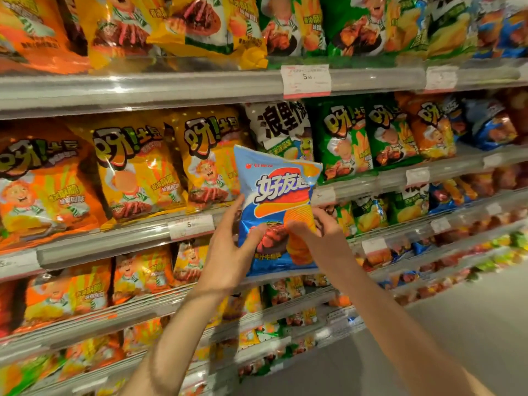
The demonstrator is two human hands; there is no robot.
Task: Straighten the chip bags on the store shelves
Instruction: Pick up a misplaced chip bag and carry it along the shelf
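Observation:
A blue chip bag (275,192) with orange ridged chips printed on it is held upright in front of the shelves, out from the row. My left hand (228,250) grips its lower left edge, thumb on the front. My right hand (320,232) grips its lower right side, thumb pressed on the front. Behind the bag, on the second shelf, stand yellow chip bags (205,155) and a white and black chip bag (278,124), partly hidden by the blue one.
Orange bags (43,181) fill the shelf's left, green bags (343,138) its right. The metal shelf rail (114,238) carries price tags (191,225). More bags fill the top shelf (171,87) and lower shelves. Grey aisle floor (457,324) lies at lower right.

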